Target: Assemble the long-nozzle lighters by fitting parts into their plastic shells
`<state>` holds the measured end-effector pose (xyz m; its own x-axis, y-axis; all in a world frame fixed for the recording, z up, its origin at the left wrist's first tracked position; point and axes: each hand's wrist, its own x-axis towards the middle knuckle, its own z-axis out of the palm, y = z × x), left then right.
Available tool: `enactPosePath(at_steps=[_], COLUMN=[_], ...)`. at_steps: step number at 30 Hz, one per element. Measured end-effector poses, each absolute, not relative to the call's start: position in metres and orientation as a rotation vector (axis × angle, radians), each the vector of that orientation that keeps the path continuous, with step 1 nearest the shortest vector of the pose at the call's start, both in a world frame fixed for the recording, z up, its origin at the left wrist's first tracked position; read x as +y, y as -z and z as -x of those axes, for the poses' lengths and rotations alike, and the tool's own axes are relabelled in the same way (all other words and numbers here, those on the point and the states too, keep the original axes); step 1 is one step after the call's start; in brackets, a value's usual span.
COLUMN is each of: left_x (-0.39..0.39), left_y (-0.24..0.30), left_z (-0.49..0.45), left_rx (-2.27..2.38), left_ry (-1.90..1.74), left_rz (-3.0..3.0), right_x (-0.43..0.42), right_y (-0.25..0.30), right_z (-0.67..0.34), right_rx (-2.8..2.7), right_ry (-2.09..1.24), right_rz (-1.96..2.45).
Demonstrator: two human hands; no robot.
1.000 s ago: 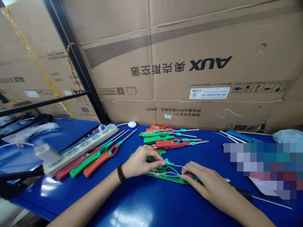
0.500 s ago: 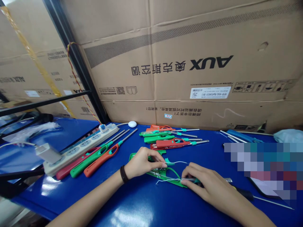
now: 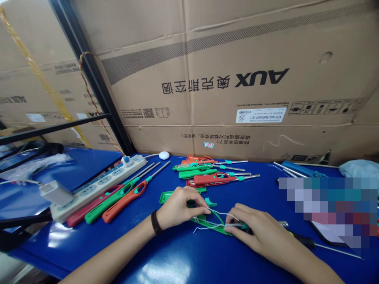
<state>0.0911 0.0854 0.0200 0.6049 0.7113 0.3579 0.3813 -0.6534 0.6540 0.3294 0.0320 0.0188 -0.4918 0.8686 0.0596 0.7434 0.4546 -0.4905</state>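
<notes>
My left hand [image 3: 183, 207] pinches the green plastic lighter shell [image 3: 211, 227], which lies open on the blue table [image 3: 177, 256]. A black band circles my left wrist. My right hand [image 3: 251, 230] grips a slim metal tube [image 3: 233, 225] at the shell's right end, and its teal collar is partly hidden by my fingers. A thin white wire [image 3: 222, 215] loops between my hands and trails out at the lower left of the shell. My fingers hide the inside of the shell.
Several red, green and orange utility lighters [image 3: 211, 177] lie in a group behind my hands, with others [image 3: 121, 201] beside a white power strip [image 3: 100, 185]. A black-handled screwdriver [image 3: 302, 241] lies to the right. Large cardboard boxes [image 3: 207, 79] stand behind the table.
My left hand has moved slightly right, and the white wire now trails farther out at the lower left. The whole view has shifted slightly.
</notes>
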Motion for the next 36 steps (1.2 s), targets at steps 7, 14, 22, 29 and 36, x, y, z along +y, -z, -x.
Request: enactPosePath(at_steps=[7,14,22,29,36], left_x=[0.086,0.084,0.082,0.084,0.086], left_y=[-0.025,-0.044,-0.042,-0.049,-0.046], left_z=[-0.087,-0.081,-0.077,-0.073,-0.069], left_rx=[0.893,0.874,0.801,0.792,0.768], left_ry=[-0.751,-1.038,-0.623,-0.595,-0.496], left_rz=[-2.124,-2.144,-2.267,-2.327,-2.026], right_x=[0.032,0.032,0.032,0.032,0.032], right_y=[-0.021,-0.02,-0.019,-0.019,-0.019], right_z=[-0.33,-0.33,-0.329,-0.331,-0.33], right_rx=[-2.355,-2.345,-2.34,-2.351,-2.335], right_ry=[-0.644,-0.658,-0.679,-0.674,-0.696], right_rz=[1.357,1.353,1.344,1.346,1.352])
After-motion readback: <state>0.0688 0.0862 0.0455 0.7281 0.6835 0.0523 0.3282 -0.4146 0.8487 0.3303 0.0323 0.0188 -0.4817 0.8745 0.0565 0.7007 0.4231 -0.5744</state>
